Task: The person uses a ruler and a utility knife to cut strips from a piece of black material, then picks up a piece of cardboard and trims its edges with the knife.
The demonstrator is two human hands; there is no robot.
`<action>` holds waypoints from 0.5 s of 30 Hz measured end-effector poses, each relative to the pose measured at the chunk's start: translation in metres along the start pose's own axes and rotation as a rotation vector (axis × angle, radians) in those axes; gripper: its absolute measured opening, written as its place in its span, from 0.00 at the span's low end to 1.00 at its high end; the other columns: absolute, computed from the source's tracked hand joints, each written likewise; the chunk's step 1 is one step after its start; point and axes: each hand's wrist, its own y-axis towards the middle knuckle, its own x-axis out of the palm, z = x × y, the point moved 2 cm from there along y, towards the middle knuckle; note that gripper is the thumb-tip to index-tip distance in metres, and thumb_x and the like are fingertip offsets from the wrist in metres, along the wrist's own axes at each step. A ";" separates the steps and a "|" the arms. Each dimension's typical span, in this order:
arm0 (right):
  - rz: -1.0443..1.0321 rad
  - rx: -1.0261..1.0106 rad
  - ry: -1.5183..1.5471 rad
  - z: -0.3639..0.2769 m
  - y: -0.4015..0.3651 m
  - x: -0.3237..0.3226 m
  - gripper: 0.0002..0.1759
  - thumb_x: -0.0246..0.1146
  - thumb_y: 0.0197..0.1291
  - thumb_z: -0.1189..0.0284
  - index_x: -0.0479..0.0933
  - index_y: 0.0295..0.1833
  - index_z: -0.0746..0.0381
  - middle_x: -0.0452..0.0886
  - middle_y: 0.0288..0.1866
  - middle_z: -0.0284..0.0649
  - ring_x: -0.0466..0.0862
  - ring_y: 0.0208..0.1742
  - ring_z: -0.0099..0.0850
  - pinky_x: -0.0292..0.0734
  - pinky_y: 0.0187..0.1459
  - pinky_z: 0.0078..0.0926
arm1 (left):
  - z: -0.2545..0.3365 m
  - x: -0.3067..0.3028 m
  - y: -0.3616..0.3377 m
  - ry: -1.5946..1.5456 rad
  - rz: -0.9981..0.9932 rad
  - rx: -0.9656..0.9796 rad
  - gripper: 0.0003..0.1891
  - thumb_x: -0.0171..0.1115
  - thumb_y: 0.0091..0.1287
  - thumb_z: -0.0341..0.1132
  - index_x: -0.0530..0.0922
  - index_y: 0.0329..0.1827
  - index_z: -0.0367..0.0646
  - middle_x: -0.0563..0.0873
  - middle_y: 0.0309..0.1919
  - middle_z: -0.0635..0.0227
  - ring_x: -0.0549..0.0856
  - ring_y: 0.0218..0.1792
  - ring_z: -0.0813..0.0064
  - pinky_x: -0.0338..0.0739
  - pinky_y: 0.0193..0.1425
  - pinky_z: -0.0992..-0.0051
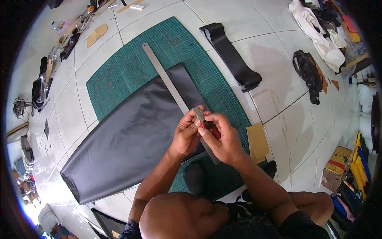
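Observation:
Both my hands meet over the steel ruler (pixel 165 77). My left hand (pixel 186 134) is closed, pinching a small flat grey piece (pixel 197 113) between thumb and fingers. My right hand (pixel 223 139) is closed round a small red and black tool (pixel 207 124), which touches or nearly touches the grey piece. The fingers cover much of the tool, so its exact kind does not show. Beneath my hands, the ruler lies slantwise across a large sheet of black leather-like material (pixel 123 131). That sheet rests partly on a green cutting mat (pixel 131 71) and partly on the tiled floor.
A folded black strip (pixel 230 55) lies right of the mat. Near my right forearm is a tan board piece (pixel 258 141). Farther right are a black crumpled bundle (pixel 308 73), white cloth (pixel 318 36) and a worn box (pixel 337 167). A tan oval piece (pixel 96 36) lies at upper left.

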 end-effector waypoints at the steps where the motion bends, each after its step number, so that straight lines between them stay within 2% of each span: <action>1: -0.007 -0.021 -0.024 0.000 0.000 -0.001 0.15 0.62 0.70 0.70 0.72 0.57 0.65 0.81 0.55 0.52 0.86 0.54 0.42 0.80 0.52 0.35 | -0.001 -0.003 0.000 -0.003 -0.014 0.006 0.20 0.51 0.78 0.29 0.70 0.72 0.44 0.80 0.62 0.63 0.81 0.60 0.70 0.78 0.65 0.67; 3: -0.018 -0.064 -0.072 -0.001 0.000 -0.003 0.16 0.63 0.70 0.70 0.71 0.58 0.65 0.81 0.55 0.52 0.86 0.55 0.42 0.80 0.54 0.37 | 0.000 -0.005 0.000 -0.018 -0.023 0.006 0.20 0.51 0.78 0.30 0.70 0.71 0.44 0.80 0.63 0.63 0.81 0.60 0.70 0.78 0.65 0.67; 6: -0.082 -0.001 -0.068 -0.005 0.001 -0.005 0.18 0.64 0.70 0.68 0.71 0.58 0.65 0.82 0.54 0.51 0.86 0.54 0.43 0.80 0.53 0.35 | 0.002 -0.005 0.001 -0.046 -0.013 -0.008 0.19 0.50 0.78 0.30 0.70 0.71 0.44 0.80 0.63 0.63 0.81 0.60 0.70 0.78 0.65 0.67; 9: -0.008 0.057 -0.043 0.009 -0.003 -0.003 0.19 0.65 0.69 0.67 0.71 0.58 0.66 0.82 0.52 0.50 0.86 0.53 0.41 0.80 0.52 0.34 | 0.001 -0.004 0.000 -0.036 0.001 -0.017 0.19 0.51 0.78 0.30 0.71 0.71 0.44 0.81 0.62 0.63 0.81 0.60 0.70 0.78 0.64 0.67; 12: 0.031 0.254 -0.057 0.026 -0.005 -0.002 0.21 0.68 0.67 0.65 0.72 0.57 0.65 0.83 0.50 0.47 0.86 0.52 0.35 0.80 0.51 0.31 | -0.001 -0.001 -0.001 -0.002 -0.009 -0.031 0.19 0.52 0.77 0.30 0.71 0.70 0.44 0.81 0.61 0.63 0.81 0.60 0.70 0.79 0.64 0.66; 15: 0.139 -0.104 0.080 0.012 -0.002 0.007 0.21 0.71 0.65 0.63 0.72 0.53 0.64 0.83 0.43 0.43 0.84 0.44 0.26 0.80 0.45 0.28 | 0.000 -0.003 -0.003 0.020 0.011 -0.030 0.18 0.53 0.77 0.30 0.72 0.69 0.44 0.82 0.60 0.63 0.81 0.60 0.69 0.78 0.64 0.64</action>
